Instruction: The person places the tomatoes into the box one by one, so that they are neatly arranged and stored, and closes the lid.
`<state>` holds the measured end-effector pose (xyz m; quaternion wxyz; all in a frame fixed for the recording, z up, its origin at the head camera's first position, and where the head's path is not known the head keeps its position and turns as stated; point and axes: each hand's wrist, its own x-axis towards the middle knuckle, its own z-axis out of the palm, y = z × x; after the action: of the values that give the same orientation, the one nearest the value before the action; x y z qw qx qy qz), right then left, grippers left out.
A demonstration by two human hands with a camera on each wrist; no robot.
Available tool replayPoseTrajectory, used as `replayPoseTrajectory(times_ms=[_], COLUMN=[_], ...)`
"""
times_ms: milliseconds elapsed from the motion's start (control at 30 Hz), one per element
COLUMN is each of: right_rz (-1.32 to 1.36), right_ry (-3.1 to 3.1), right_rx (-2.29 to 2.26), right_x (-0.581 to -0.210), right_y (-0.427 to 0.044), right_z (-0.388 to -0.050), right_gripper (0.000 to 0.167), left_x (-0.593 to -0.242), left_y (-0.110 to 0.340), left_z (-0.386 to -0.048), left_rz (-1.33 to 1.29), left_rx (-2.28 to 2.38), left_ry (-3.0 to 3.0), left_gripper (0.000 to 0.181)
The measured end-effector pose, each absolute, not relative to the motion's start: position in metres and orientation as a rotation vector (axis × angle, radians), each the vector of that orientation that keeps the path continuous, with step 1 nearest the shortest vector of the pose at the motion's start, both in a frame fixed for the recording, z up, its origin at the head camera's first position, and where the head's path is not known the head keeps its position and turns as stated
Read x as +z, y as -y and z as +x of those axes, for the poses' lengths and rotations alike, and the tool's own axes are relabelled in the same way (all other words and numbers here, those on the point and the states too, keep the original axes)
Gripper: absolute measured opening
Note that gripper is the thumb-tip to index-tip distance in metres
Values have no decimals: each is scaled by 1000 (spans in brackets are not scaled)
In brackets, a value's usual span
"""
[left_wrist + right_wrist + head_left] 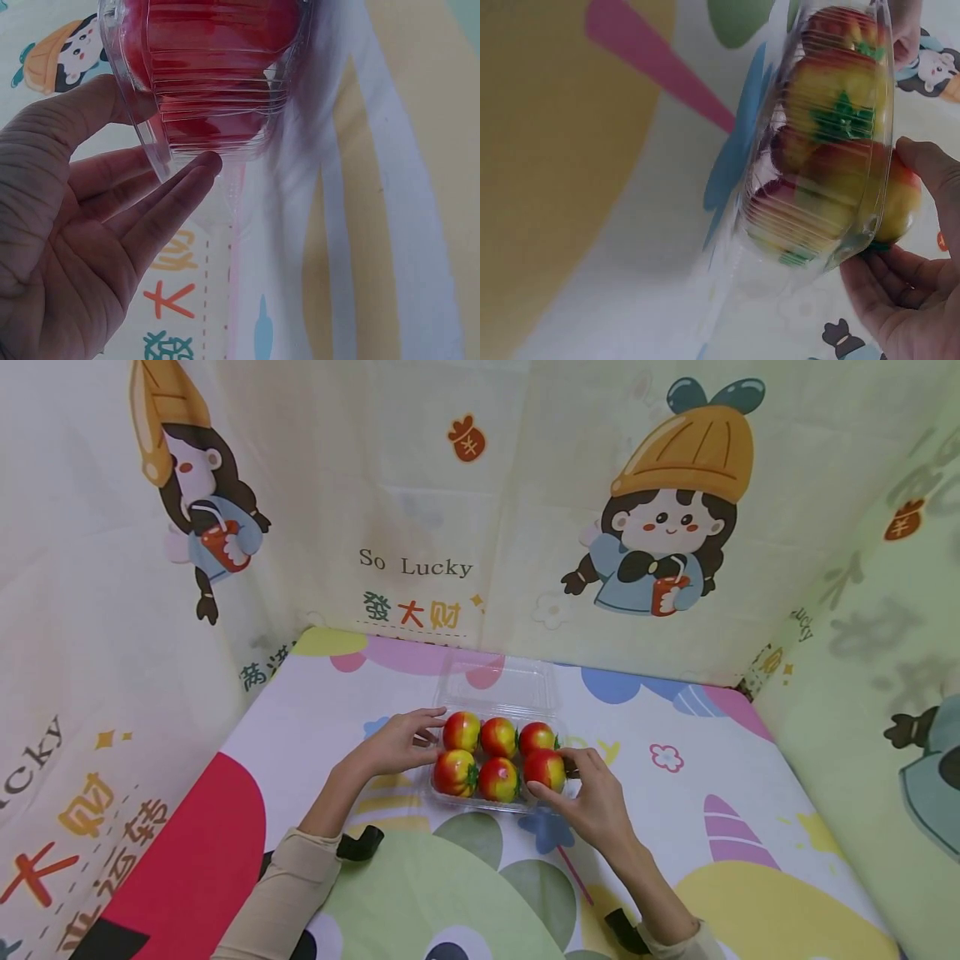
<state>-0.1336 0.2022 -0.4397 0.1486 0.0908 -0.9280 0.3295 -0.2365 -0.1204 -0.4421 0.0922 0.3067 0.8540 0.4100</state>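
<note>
A clear plastic clamshell box [480, 806] stands on the patterned table and holds several red-and-yellow fruits with green leafy tops, set in two rows. Its transparent lid [497, 687] lies folded back behind it. My left hand [397, 742] grips the box's left end, thumb at the rim and fingers along the outer wall in the left wrist view. At the front right corner, my right hand [596, 797] holds a red-and-yellow fruit [544, 770] between thumb and fingers. That fruit [904, 199] bulges above the rim in the right wrist view.
The table is covered with a cartoon-print cloth [667, 810]. Printed fabric walls [525, 510] enclose its back and sides. A black strap piece [362, 843] sits at the left wrist and another [625, 931] at the right.
</note>
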Motion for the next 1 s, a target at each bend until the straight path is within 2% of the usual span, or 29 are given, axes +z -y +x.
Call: replayPoseTrajectory(times_ms=[400,800,1000], right_rz=[295,348,373], right_ry=[2759,2685,2610], right_rx=[738,743,776], right_x=[-447,-449,-450], right_y=[-198,-200,-204], right_z=[-135,-134,-135], right_gripper=[54,62,56], left_x=[-442,-442,-442], left_y=[120,120,120], left_z=[-237,-238,-237], left_rz=[920,924,947], left_rx=[1224,1213,1225], left_ry=[-2530,-2531,-2542], left_gripper=[57,60,61])
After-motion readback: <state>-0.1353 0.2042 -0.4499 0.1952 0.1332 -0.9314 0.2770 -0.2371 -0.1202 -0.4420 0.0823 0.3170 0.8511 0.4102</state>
